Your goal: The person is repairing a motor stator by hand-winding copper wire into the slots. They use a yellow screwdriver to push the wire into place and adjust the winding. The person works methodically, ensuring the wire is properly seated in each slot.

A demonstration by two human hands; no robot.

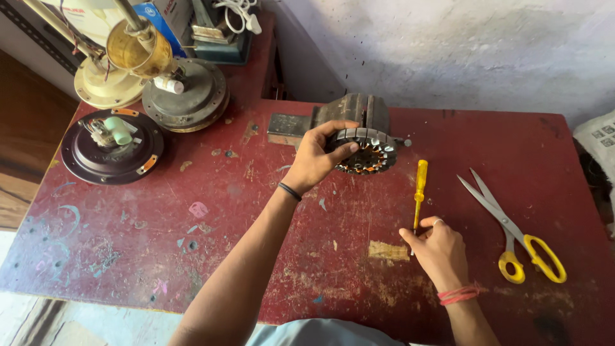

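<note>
At the far left of the red worktable (128, 243) we see a dark round motor cover (112, 146), and behind it a grey one (189, 96) beside a cream fan housing (106, 86) with a brass-coloured cup (134, 48). None of these is near our hands.

Moving toward the middle, our left hand (315, 157) is closed around the rim of a round motor stator (366, 152), fingers over the top and thumb along the near side, holding it in front of a small bench vise (349, 112) at the back of the table. We cannot tell whether the stator rests on the vise or hangs free of it.

Just right of the stator lies a yellow-handled screwdriver (419, 192), its long axis running nearly straight away from us, handle at the far end, tip toward our body. Our right hand (441, 251) pinches its near end between thumb and forefinger, the other fingers curled in. The stator thus lies up and to the left of this grip, close by.

Farther right, well apart from both hands, yellow-handled scissors (512, 227) lie half open, blades pointing away.
</note>
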